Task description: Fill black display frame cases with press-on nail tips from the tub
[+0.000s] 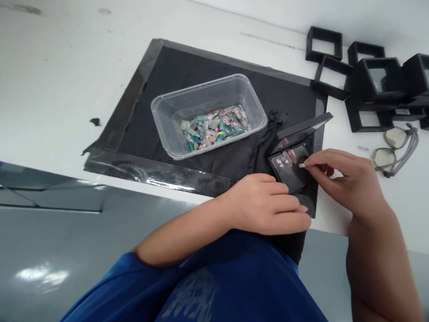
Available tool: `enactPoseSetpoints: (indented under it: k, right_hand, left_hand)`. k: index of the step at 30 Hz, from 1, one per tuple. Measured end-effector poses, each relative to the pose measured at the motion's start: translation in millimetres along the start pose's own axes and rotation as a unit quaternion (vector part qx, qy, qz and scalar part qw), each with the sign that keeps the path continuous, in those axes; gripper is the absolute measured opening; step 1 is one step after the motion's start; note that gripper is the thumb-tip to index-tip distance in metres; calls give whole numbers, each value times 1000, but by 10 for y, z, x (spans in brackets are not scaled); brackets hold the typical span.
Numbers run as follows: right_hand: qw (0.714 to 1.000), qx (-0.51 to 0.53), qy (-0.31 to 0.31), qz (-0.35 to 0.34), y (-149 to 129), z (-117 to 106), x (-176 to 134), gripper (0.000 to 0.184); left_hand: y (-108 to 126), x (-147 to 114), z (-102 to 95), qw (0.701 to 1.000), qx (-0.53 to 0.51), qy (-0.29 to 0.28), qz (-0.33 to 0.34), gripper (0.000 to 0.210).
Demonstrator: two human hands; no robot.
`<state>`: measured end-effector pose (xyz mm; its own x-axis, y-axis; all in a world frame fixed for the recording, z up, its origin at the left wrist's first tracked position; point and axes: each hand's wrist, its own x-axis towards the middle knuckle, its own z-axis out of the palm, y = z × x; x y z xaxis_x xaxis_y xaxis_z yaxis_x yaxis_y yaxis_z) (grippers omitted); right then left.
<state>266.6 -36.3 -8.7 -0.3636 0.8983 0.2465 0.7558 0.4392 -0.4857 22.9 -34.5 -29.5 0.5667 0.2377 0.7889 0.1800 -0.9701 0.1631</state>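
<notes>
My right hand (348, 179) pinches a small pale press-on nail (302, 165) between thumb and fingertip, over the right side of an open black box (296, 182). Several pink, shiny press-on nails (287, 158) are set in a group toward the back left of the box's inner tray. Its lid (301, 129) stands tilted up at the back. Close to the box's front edge, my left hand (268, 205) lies with its back up and its fingers curled together; whatever they may hold is hidden. A clear plastic tub (164, 129) holds many teal, pink and clear press-on nails (214, 127).
The tub and box are on a black mat (140, 134) taped to the white table (60, 98). Several black frame-like boxes (331, 74) are piled at the back right. Eyeglasses (390, 154) and a loose nail (363, 148) lie right of my right hand. A black scrap (95, 121) lies left.
</notes>
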Motion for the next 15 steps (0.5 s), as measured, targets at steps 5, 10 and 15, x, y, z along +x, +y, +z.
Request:
enactPoseSetpoints:
  k: [5, 10, 15]
  right_hand:
    - [1000, 20, -3, 0, 27, -24, -3, 16]
    - [998, 59, -13, 23, 52, -43, -15, 23]
    - [997, 68, -23, 8, 36, -81, -4, 23]
  left_hand:
    - [4, -14, 1, 1000, 9, -11, -6, 20]
    - [4, -13, -5, 999, 16, -36, -9, 22]
    - [5, -10, -6, 999, 5, -38, -13, 20]
